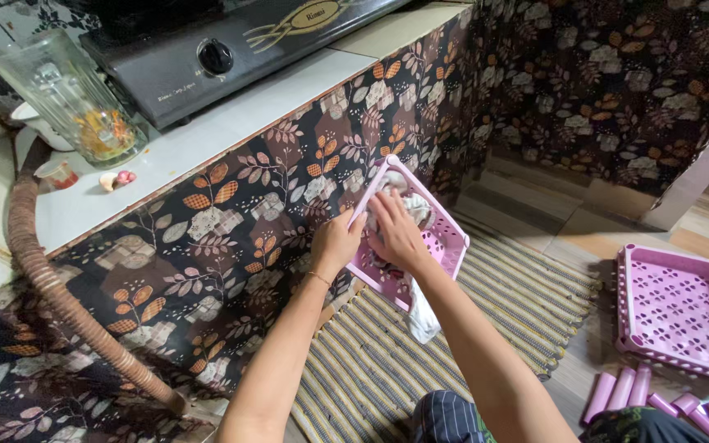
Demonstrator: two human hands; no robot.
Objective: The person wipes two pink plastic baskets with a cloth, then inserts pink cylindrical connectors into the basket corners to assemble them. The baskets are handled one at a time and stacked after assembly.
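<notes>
My left hand (336,243) grips the near left edge of a pink perforated plastic tray (445,239) and holds it tilted up on its side against the flower-patterned counter front. My right hand (395,231) presses a white cloth (417,210) onto the tray's inner face; the cloth's tail (423,320) hangs below the tray. Both arms reach in from the bottom of the head view.
A second pink perforated tray (681,310) lies flat on the floor at right, with several pink tubes (642,389) beside it. A striped mat (420,344) covers the floor below. On the counter stand a gas stove (215,49), a blender jar (75,98) and a hose (51,287).
</notes>
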